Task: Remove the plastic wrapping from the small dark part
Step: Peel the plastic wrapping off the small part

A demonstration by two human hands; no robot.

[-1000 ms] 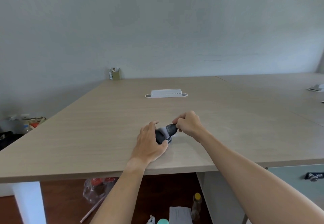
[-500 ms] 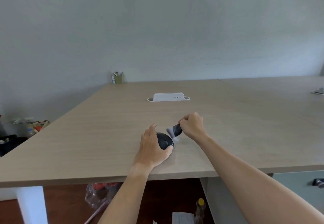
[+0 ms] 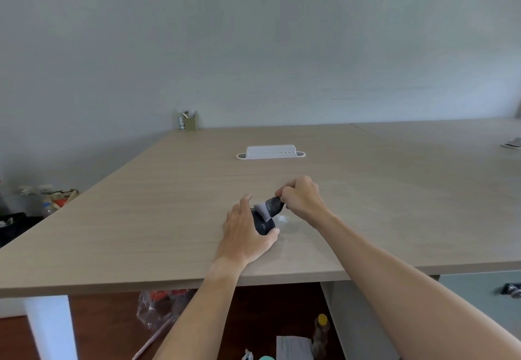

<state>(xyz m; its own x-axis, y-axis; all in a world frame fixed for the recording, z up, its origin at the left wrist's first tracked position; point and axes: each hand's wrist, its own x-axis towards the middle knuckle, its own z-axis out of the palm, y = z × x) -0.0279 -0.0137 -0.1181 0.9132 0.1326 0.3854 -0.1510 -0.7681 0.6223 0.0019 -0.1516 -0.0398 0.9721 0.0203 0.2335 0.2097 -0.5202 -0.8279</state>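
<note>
A small dark part (image 3: 274,204) in clear plastic wrapping (image 3: 261,209) is pinched in my right hand (image 3: 301,197) just above the wooden table (image 3: 169,218). The wrapping's pale loose end hangs off the part's left tip. My left hand (image 3: 245,235) presses a dark rounded object (image 3: 262,225) flat on the table, just below and left of the part. My left fingers cover most of that object.
A white cable tray (image 3: 270,152) sits further back on the table. A pen holder (image 3: 189,121) stands at the far left corner. Under the table lie a plastic bag (image 3: 158,307), a bottle (image 3: 321,331) and a paper (image 3: 293,347). The table's front edge runs just under my wrists.
My right hand has pulled the small dark part up and to the right, away from the rounded object under my left hand. The camera view has shifted slightly.
</note>
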